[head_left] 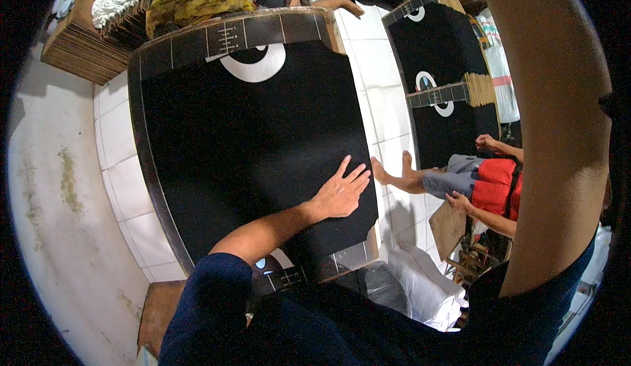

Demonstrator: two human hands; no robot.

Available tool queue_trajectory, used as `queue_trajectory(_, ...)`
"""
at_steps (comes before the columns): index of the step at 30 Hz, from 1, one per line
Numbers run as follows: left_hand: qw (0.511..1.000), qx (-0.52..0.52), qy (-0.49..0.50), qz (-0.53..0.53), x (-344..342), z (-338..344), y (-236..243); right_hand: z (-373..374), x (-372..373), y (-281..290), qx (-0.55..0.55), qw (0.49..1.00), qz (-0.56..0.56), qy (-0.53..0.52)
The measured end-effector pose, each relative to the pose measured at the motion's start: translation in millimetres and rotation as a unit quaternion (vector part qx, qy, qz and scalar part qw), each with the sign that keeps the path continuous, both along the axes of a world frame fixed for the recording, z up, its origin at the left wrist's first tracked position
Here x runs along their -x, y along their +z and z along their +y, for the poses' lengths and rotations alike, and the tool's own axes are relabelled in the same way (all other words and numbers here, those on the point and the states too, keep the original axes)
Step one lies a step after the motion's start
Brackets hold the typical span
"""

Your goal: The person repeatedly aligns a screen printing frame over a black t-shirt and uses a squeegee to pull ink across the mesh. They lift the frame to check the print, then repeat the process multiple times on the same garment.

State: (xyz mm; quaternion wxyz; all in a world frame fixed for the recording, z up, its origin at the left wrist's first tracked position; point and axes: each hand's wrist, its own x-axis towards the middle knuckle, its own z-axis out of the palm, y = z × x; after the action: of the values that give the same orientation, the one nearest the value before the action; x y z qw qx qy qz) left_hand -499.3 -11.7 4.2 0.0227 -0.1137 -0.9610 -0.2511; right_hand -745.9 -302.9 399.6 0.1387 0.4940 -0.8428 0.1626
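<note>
My left hand (342,192) lies flat with its fingers spread on a large piece of black fabric (243,136), close to the fabric's right edge. The fabric covers most of a dark board (276,28) with pale ruled lines along its far border. At the fabric's far edge sits a white ring-shaped patch (269,67). Another rounded white shape with blue beside it (262,263) shows partly behind my left forearm. My right arm (559,136) is raised very near the camera and runs out of the top of the picture, so its hand is out of sight.
On the right, a seated person in red (494,185) stretches their legs toward the board. Another person's hand (345,4) shows at the far edge. More black pieces (440,44) lie beyond white tiles (384,96). Cardboard stacks (82,50) stand far left, white bundled cloth (420,284) near right.
</note>
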Motion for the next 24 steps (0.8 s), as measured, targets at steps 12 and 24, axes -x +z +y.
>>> queue_trajectory(12,0.998,0.015,0.054,0.027,-8,17,-14,0,-20,16,0.028,1.000,0.003,-0.005)
queue_trajectory(24,0.375,-0.686,0.396,0.482,-107,-205,164,135,-120,-171,0.220,0.968,0.044,0.109)
